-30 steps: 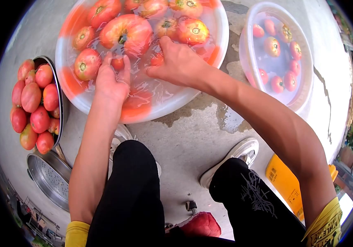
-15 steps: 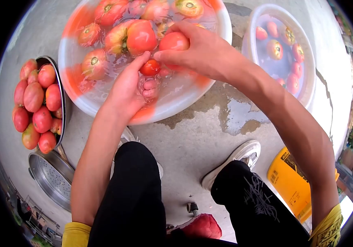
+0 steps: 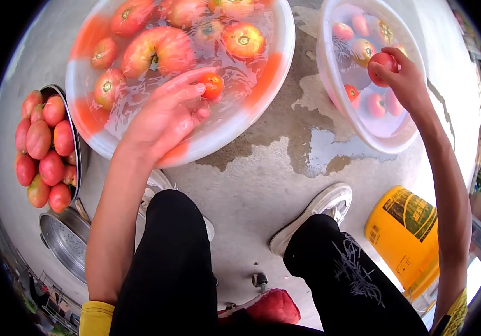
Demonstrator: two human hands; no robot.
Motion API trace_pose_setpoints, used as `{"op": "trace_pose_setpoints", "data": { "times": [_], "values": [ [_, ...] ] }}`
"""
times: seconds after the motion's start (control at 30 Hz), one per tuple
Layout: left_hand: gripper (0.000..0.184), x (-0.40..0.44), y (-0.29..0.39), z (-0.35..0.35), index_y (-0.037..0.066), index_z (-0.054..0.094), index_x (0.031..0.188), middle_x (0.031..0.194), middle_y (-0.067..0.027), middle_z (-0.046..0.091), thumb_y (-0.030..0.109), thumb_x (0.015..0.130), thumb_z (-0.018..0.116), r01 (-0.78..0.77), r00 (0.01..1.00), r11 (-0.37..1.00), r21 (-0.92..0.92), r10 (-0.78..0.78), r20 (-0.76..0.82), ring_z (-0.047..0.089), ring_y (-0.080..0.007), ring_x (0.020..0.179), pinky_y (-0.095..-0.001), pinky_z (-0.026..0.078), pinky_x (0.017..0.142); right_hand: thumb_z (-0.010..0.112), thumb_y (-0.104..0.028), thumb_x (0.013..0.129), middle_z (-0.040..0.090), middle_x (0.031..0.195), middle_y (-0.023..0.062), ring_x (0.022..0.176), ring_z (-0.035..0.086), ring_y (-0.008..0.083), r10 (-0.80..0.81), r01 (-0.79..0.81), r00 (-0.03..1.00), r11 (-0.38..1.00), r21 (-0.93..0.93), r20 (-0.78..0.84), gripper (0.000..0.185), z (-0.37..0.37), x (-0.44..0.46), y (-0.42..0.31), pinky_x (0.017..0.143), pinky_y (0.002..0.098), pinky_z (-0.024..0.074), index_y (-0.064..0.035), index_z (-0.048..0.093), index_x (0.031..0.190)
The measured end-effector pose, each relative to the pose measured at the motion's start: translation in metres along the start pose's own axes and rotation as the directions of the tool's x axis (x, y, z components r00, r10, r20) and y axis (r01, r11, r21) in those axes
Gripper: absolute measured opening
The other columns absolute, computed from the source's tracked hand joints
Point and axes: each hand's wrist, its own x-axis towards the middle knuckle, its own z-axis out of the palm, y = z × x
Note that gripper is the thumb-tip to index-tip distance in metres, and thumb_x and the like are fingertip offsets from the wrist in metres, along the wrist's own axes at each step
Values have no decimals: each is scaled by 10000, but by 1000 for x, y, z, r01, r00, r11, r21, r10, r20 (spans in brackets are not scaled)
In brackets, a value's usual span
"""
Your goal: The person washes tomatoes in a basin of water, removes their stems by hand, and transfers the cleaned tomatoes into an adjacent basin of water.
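My left hand (image 3: 165, 112) is over the near part of a large orange-and-white basin (image 3: 195, 151) of water, fingers closed around a small red tomato (image 3: 213, 85). Several bigger tomatoes float beyond it, among them a ribbed red-and-yellow tomato (image 3: 167, 50). At the right, my right hand (image 3: 405, 78) grips a round red tomato (image 3: 382, 69) above a smaller whitish basin (image 3: 363, 137). That basin also contains water and several tomatoes, including a yellowish tomato (image 3: 362, 51).
A metal bowl (image 3: 78, 151) heaped with tomatoes stands on the left, beside a perforated metal strainer (image 3: 66, 241). A yellow bucket (image 3: 403, 235) lies by my right leg. Wet patches mark the concrete floor (image 3: 240, 185), and something red (image 3: 274, 307) is between my legs.
My right hand has moved right with the red tomato, from the large basin to over the smaller one. My left hand keeps the small tomato, now slightly higher.
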Motion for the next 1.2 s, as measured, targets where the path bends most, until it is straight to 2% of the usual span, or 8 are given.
{"op": "trace_pose_setpoints", "data": {
  "times": [0.23, 0.3, 0.47, 0.73, 0.8, 0.9, 1.0, 1.2],
  "values": [
    [363, 3, 2, -4, -21, 546, 1286, 1067, -74, 641, 90, 944, 595, 75, 993, 995, -72, -67, 101, 586, -144, 953, -274, 463, 725, 647, -339, 851, 662, 1122, 204, 1019, 658, 313, 51, -53, 995, 998, 25, 80, 490, 23, -10, 21, 891, 394, 502, -37, 596, 1234],
    [402, 0, 2, 1, -17, 508, 1323, 1146, -93, 612, 100, 948, 591, 50, 996, 999, -2, -49, 77, 588, -159, 1007, -271, 482, 762, 629, -261, 868, 667, 1062, 200, 960, 657, 329, -238, 237, 953, 971, -27, -189, 402, 31, -19, -17, 872, 401, 503, -15, 606, 1186],
    [436, 0, -1, 8, -9, 461, 1369, 1281, -111, 559, 68, 954, 571, 1, 1000, 998, 56, -1, -7, 578, -183, 1133, -306, 508, 923, 630, -194, 872, 665, 935, 201, 878, 654, 356, -529, 505, 848, 796, 333, -21, 253, 59, -45, -127, 815, 420, 515, 23, 644, 1003],
    [465, -3, 0, 5, -13, 444, 1402, 1329, -104, 535, 51, 957, 565, -25, 1000, 1000, -9, 24, -20, 560, -174, 1163, -326, 458, 1032, 698, -272, 834, 683, 817, 179, 779, 672, 350, -517, 388, 839, 787, 479, 170, 291, 106, -32, -177, 738, 434, 531, 1, 645, 921],
    [463, -2, -1, 5, -14, 447, 1400, 1332, -105, 534, 52, 957, 564, -33, 999, 999, 6, 33, -5, 559, -171, 1162, -325, 459, 1029, 699, -214, 867, 632, 758, 72, 704, 606, 151, -483, 372, 838, 846, 382, 253, 244, 104, -28, -177, 669, 297, 500, 8, 609, 912],
    [459, -3, -3, 5, -16, 450, 1399, 1333, -108, 537, 58, 960, 563, -44, 999, 999, 10, 44, 2, 558, -166, 1162, -321, 463, 1019, 695, -205, 869, 605, 751, 30, 702, 572, 111, -415, 227, 823, 866, 446, 388, 219, 101, -22, -180, 649, 273, 479, -8, 607, 907],
    [455, -3, -3, 1, -15, 451, 1400, 1328, -110, 543, 65, 966, 559, -53, 999, 998, 20, 53, 8, 559, -162, 1161, -314, 468, 1001, 699, -271, 789, 685, 802, 120, 737, 671, 243, -436, 182, 796, 834, 521, 419, 281, 102, -13, -175, 710, 357, 535, -24, 650, 914],
    [356, -3, -3, 2, -5, 516, 1324, 1227, -78, 587, 115, 990, 546, -35, 998, 999, 41, 37, -49, 581, -137, 1049, -270, 493, 862, 666, -286, 823, 699, 879, 101, 813, 679, 240, -431, 222, 787, 865, 450, 441, 332, 104, -14, -179, 765, 365, 535, -54, 657, 1060]
  ]
}}
